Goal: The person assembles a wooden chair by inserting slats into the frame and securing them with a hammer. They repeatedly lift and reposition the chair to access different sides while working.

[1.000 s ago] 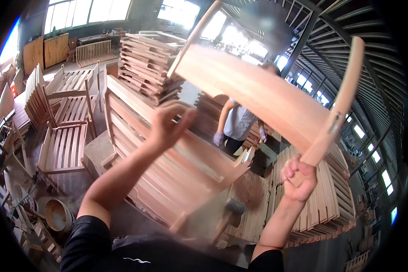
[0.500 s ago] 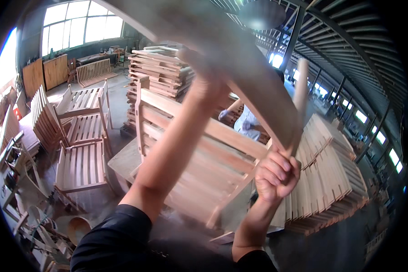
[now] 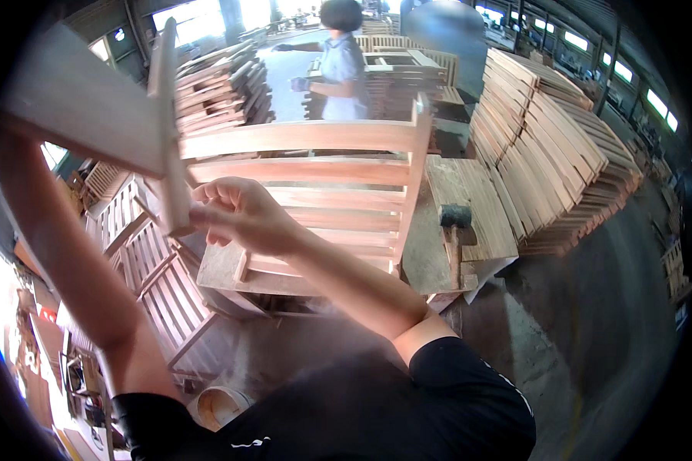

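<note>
Head view, from above my own arms. The wooden piece (image 3: 84,100), a broad board joined at its right end to a curved post (image 3: 168,131), is raised at the far left, above the near edge of the bench (image 3: 219,270). My right hand (image 3: 242,215) lies just right of the post's lower end; its fingers (image 3: 221,189) are bent, thumb apart from the rest, with the tips meeting the post's edge. Whether they pinch it, I cannot tell. My left forearm (image 3: 77,253) rises along the left side to the board's underside; the hand there is hidden, and I cannot tell how its fingers stand.

Beyond my right forearm, a slatted frame (image 3: 300,137) leans on the bench, its left end partly covered by the post. To its right lies a mallet (image 3: 455,216), dark head to the far side, handle toward me. Farther right stands a tall stack of wooden frames (image 3: 550,146); another pile (image 3: 221,88) stands far left. A gloved co-worker (image 3: 344,73) is beyond the slatted frame. Near left: slatted seats (image 3: 161,273) and a pale bucket (image 3: 217,407).
</note>
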A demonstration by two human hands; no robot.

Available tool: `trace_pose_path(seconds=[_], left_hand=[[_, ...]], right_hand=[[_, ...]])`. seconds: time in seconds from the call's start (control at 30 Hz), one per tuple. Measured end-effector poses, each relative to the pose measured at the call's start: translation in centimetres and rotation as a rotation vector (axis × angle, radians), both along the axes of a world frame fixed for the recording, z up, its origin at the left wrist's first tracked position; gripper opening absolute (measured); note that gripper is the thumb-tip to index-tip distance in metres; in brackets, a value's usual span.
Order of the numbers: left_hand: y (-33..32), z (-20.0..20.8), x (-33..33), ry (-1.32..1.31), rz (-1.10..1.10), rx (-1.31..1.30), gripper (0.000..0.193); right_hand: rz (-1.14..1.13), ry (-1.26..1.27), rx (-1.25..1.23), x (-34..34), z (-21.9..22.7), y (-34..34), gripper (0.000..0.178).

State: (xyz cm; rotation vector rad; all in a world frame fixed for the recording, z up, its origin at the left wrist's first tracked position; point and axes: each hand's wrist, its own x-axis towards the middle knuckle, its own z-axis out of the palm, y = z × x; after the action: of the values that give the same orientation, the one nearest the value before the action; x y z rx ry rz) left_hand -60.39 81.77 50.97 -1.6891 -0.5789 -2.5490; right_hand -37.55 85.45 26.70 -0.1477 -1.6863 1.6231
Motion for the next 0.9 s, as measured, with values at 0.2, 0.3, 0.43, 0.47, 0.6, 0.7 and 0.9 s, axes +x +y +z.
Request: trace_pose_path(seconds=[0.2, 0.3, 0.43, 0.47, 0.6, 0.7, 0.9], left_hand=[[2.4, 1.2, 0.1, 0.383, 0.043, -0.36, 0.094], [5.8, 1.7, 1.2, 0.596, 0.035, -0.513, 0.1], [5.1, 4.0, 1.1, 0.85, 0.098, -0.667, 0.109], [9.8, 1.4, 1.3, 0.894, -0.02, -0.685, 0.112], [13.4, -1.1, 2.9, 1.114, -0.139, -0.815, 0.121], [14.3, -1.6, 6.6, 1.245, -0.15, -1.061, 0.12], [19.7, -1.7, 5.0, 1.182, -0.275, -1.142, 0.104]], right_hand=[[-0.373, 0.227, 0.354, 7.1, 3.5, 3.1, 0.065], [-0.437, 0.438, 0.332, 7.4, 6.3, 4.1, 0.129], [-0.176, 0.705, 0.312, 4.3, 10.2, 5.2, 0.155], [-0.235, 0.687, 0.287, 4.7, 9.6, 6.8, 0.155], [-0.275, 0.84, 0.224, 2.7, 10.8, 8.4, 0.09], [-0.469, 0.837, 0.029, 2.4, 9.4, 11.4, 0.072], [-0.692, 0.903, -0.024, 0.1, 8.2, 15.1, 0.047]])
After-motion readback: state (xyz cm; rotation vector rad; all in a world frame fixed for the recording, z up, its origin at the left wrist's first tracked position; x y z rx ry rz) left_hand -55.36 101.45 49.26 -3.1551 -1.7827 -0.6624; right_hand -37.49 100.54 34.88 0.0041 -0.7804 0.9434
